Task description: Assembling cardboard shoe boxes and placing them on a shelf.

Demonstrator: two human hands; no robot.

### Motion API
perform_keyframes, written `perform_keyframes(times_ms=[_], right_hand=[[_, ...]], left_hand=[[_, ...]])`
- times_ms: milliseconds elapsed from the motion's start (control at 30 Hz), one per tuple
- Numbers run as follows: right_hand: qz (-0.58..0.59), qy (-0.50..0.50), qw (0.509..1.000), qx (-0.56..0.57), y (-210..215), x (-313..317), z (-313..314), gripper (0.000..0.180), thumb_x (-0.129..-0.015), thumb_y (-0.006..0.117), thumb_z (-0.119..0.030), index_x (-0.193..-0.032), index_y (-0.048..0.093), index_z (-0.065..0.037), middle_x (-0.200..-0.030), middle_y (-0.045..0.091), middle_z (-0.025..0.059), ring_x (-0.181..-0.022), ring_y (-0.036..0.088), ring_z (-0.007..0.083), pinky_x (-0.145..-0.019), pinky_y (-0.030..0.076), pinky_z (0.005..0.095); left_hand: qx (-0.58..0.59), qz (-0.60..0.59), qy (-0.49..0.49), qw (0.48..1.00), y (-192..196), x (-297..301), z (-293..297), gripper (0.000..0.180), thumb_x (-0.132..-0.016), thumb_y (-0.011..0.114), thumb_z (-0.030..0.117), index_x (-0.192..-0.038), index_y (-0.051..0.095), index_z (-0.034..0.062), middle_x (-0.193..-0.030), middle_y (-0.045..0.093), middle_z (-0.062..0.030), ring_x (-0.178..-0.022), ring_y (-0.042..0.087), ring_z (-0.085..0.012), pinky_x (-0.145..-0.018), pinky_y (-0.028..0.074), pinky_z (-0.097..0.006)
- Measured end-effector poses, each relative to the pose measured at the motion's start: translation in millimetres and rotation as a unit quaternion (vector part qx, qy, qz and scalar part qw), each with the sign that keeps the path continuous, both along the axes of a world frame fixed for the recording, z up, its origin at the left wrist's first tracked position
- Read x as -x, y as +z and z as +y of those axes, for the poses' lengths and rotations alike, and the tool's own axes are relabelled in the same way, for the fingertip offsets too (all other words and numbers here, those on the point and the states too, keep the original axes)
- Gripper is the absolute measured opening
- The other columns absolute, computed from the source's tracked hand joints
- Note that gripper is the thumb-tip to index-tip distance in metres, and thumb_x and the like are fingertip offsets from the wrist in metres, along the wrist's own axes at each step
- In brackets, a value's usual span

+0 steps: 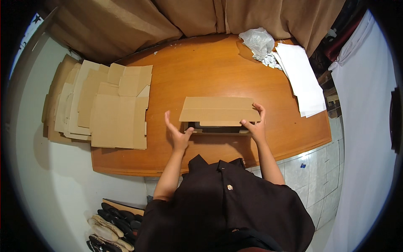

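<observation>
In front of me on the wooden table (201, 63) stands a brown cardboard box (220, 108), its creased lid tilted and partly raised. Through the gap along its near side something dark shows inside; its kind I cannot make out. My right hand (257, 124) grips the box's right end, thumb at the lid's near edge and fingers round the far side. At the left end, my left hand (179, 136) has its fingers stretched up and apart, with the thumb at the near left corner.
Flattened cardboard boxes (119, 115) lie stacked at the table's left. White paper sheets (301, 77) and a crumpled plastic bag (258, 42) are at the far right. Brown curtains (189, 17) hang behind the table. Several shoes (111, 227) stand on the floor, lower left.
</observation>
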State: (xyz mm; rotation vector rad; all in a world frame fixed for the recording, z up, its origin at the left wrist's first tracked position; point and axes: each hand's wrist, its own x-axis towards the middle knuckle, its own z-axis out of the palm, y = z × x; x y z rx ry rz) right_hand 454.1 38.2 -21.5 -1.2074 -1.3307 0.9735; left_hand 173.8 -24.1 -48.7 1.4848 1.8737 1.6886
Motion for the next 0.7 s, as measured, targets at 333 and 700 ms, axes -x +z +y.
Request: perform_keyframes(times_ms=[333,700], right_hand=[[-0.129,0.014,0.99,-0.053,-20,-22,-10,0.076,-0.053,0.085,-0.026,-0.117,0.05,-0.005,-0.134,0.04,0.017,-0.121,0.042,0.0291,-0.099,0.034,0.0395],[-0.136,0.012,0.988,-0.077,-9,-22,-6,0.071,-0.051,0.086,-0.018,-0.113,0.055,-0.005,-0.137,0.038,0.0196,-0.126,0.039,0.0319,-0.102,0.033,0.0409]], left_hand=[[0.074,0.001,-0.108,0.991,6,-17,11,0.103,-0.054,0.086,0.035,-0.135,0.029,0.0046,-0.126,0.047,-0.0133,-0.124,0.037,-0.0325,-0.101,0.033,-0.043],[0.046,0.115,-0.088,0.988,-1,-29,17,0.043,-0.061,0.082,0.026,-0.094,0.064,0.005,-0.112,0.056,-0.0109,-0.121,0.043,-0.0329,-0.095,0.041,-0.041]])
